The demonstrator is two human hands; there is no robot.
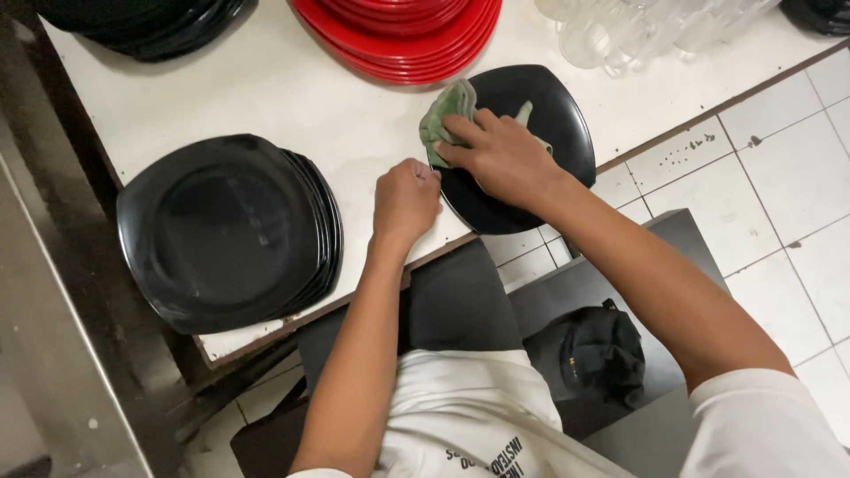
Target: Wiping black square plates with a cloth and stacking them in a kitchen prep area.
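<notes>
Black and glossy, the single square plate with rounded corners (531, 124) lies on the white tabletop (292, 97) under the right hand (500, 159), which presses a crumpled green cloth (447, 115) on its left part. The left hand (405, 196), closed in a fist, grips the plate's near edge. Left of this hand stands a stack of similar black plates (228, 232); beyond both hands, a stack of red plates (398, 35). The wiping appears underway, not finished.

A green cloth (449, 113) on a glossy black plate (549, 115); black plates (226, 232) stacked at nine o'clock, red plates (403, 40) at twelve, on a white worktop (301, 97) above white floor tiles (779, 177).
</notes>
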